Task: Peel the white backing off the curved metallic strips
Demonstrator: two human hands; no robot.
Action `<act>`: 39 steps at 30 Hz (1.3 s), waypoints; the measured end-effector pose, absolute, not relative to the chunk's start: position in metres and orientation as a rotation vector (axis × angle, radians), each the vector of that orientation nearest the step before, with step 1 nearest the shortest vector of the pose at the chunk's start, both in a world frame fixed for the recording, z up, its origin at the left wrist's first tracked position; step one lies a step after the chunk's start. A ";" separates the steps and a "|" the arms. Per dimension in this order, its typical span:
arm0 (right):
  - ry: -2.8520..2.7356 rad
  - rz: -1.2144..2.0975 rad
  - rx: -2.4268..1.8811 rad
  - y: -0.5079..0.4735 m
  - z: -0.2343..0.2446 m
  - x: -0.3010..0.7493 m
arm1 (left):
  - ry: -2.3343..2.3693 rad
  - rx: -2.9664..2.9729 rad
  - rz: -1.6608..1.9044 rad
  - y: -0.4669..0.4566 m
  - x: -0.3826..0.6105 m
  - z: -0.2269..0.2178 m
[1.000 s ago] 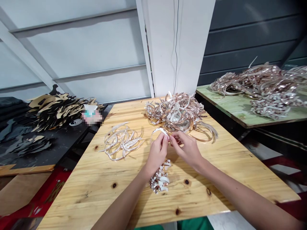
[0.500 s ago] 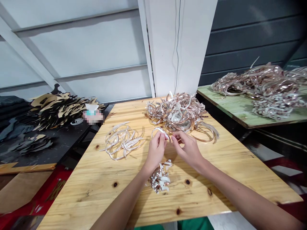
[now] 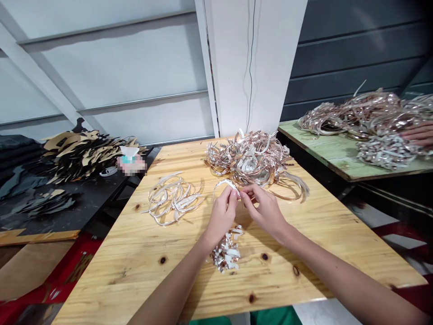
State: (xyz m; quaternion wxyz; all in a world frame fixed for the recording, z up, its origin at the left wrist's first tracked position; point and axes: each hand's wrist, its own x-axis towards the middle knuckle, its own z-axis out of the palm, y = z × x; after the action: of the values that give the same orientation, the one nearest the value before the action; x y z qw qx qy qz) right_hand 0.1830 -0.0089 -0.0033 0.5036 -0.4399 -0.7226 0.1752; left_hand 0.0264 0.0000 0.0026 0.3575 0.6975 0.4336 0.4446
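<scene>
One curved metallic strip [image 3: 226, 183] pinched between left hand [image 3: 221, 217] and right hand [image 3: 264, 212].
Left to right: pale strip loops [image 3: 172, 198] lie on the pine table [image 3: 297, 239]; both hands' fingertips close on the strip above near snippets [image 3: 226, 253], with a far copper tangle [image 3: 248, 158] beyond; another person's hand [image 3: 419, 134] touches strips on the green bench [image 3: 324, 154].

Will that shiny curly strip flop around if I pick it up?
The shiny strip between the left hand and right hand is probably light and springy, since it holds its curve without drooping. Its glossy surface might feel slippery. Its thin, cut-looking edges could possibly scratch, so go gently.
</scene>
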 end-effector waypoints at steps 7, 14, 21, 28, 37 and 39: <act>-1.768 0.402 -1.105 -0.008 -0.005 0.182 | 1.107 1.742 1.184 0.002 0.027 0.003; -1.755 0.396 -1.102 -0.010 -0.004 0.182 | 1.089 1.707 1.204 0.002 0.028 0.006; -1.716 0.427 -1.116 -0.010 -0.001 0.183 | 1.067 1.611 1.261 0.009 0.023 0.004; -1.720 0.461 -1.119 -0.009 0.001 0.185 | 1.085 1.568 1.313 0.015 0.018 -0.001; -2.083 0.895 -0.876 -0.019 0.010 0.186 | 1.182 1.302 1.783 0.036 -0.013 0.018; -2.131 0.959 -0.819 -0.020 0.011 0.185 | 1.179 1.127 1.958 0.044 -0.022 0.019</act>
State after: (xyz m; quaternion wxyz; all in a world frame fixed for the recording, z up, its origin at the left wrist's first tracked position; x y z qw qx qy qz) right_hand 0.1854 -0.0205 0.0113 0.3264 -0.3127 -0.8135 0.3659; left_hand -0.0221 0.0437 0.0188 0.2925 0.4230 0.4424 0.7347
